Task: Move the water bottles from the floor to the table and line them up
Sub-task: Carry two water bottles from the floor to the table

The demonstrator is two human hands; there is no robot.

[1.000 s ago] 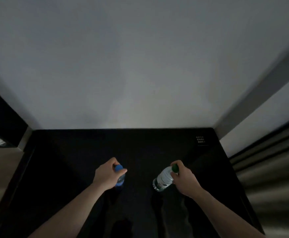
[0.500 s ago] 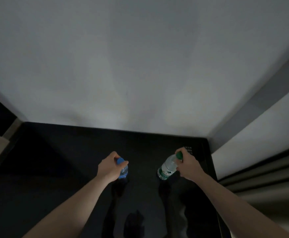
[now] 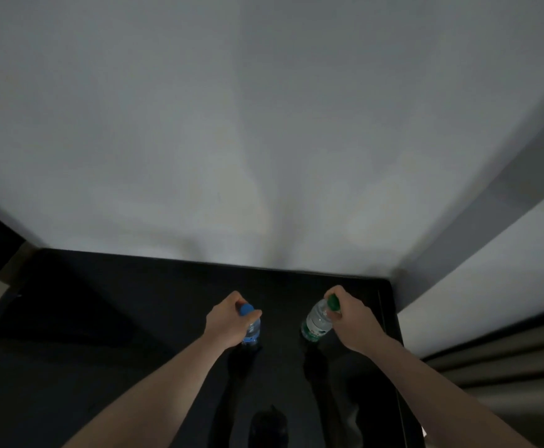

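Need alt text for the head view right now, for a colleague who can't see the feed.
A person's left hand grips a blue-capped water bottle and the right hand grips a green-capped water bottle near their tops, side by side and apart over a glossy black table. The green-capped bottle leans; a pale wall fills the background.

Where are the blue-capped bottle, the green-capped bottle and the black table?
blue-capped bottle point(image 3: 252, 329), head view, clear body below the cap.
green-capped bottle point(image 3: 316, 320), head view, clear body.
black table point(image 3: 109, 305), head view, bare top.
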